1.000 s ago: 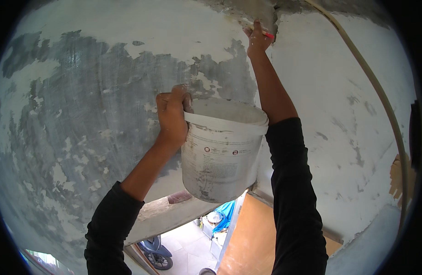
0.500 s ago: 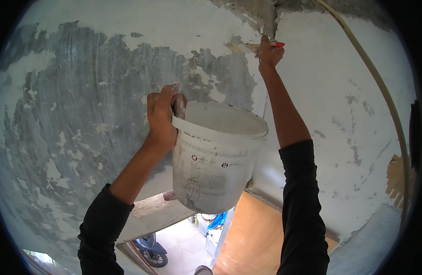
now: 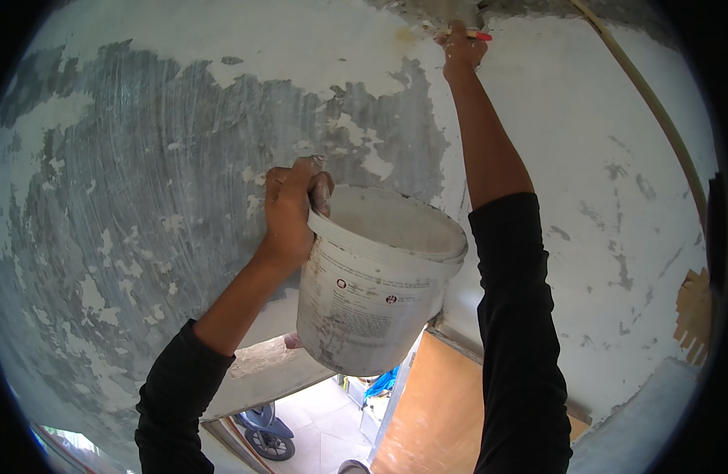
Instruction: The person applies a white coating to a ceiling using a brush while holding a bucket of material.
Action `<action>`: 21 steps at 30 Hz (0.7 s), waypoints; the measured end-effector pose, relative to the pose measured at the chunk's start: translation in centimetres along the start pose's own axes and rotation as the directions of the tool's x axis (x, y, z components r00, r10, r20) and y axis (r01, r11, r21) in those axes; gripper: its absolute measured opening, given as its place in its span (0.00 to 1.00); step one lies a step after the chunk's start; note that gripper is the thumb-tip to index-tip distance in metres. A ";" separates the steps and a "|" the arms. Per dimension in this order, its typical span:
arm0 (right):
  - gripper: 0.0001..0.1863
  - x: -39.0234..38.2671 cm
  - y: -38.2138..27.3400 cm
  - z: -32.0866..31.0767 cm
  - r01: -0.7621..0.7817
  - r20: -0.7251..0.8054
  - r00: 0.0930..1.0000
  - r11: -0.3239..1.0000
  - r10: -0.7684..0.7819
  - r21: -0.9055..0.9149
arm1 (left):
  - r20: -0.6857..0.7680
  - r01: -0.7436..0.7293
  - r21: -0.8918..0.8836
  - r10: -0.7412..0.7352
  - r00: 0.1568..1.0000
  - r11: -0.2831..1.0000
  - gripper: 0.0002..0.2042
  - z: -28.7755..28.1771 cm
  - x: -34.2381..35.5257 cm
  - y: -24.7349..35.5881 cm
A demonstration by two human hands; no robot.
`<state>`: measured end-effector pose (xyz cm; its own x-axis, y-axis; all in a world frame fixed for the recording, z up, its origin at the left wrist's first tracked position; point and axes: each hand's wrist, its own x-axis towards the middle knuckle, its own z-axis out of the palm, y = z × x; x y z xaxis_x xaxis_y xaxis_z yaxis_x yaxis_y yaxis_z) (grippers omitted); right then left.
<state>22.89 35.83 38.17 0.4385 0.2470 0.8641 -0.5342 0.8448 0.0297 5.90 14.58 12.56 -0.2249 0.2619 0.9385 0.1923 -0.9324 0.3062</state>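
Observation:
My left hand (image 3: 289, 209) is closed over the left rim of a white plastic bucket (image 3: 364, 308). Whitish smears cover its fingertips. Printed marks and grey dirt show on the bucket's side, and it hangs slightly tilted in front of the wall. High up near the corner, my right hand (image 3: 465, 51) grips a paintbrush (image 3: 481, 36) with a pale handle and a red end. The brush head points left against the upper wall and is hard to make out. Peeling white coating and bare grey patches mark the left wall (image 3: 198, 134).
A beige hose or conduit (image 3: 648, 91) curves down the right wall (image 3: 569, 118). Below the bucket are a wooden door panel (image 3: 431, 403) and an opening onto a pale tiled floor with a motorbike (image 3: 267, 434). Something tan and comb-edged (image 3: 692, 316) is at the far right.
My right hand with the brush has moved upward toward the top of the corner. The bucket and my left hand have shifted slightly right and down, and the bucket tilts more.

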 end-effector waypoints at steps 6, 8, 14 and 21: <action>0.11 -3.2 2.1 -2.2 -0.020 0.090 0.996 0.990 0.008 0.142 | 0.070 0.067 -0.137 -0.058 0.996 0.988 0.12 -0.6 -1.0 0.2; 0.11 -5.2 2.8 -3.5 -0.097 0.138 0.987 0.992 0.084 0.086 | 0.072 0.203 -0.133 -0.194 0.978 0.970 0.14 -0.5 -1.5 1.0; 0.12 -13.5 2.1 -9.2 -0.149 0.210 0.969 0.984 0.126 0.096 | 0.136 -0.046 -0.043 0.052 0.989 0.998 0.10 -1.5 -3.6 -0.8; 0.13 -22.9 -1.1 -17.1 -0.324 0.220 0.906 0.927 0.362 -0.188 | 0.182 -0.283 0.119 0.260 0.948 0.952 0.06 -1.5 -6.0 -2.7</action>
<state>25.79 37.41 9.74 0.0452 0.4247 0.9042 -0.5017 0.7923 -0.3471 5.32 15.21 5.91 0.0102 0.0514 0.9986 0.3603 -0.9318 0.0443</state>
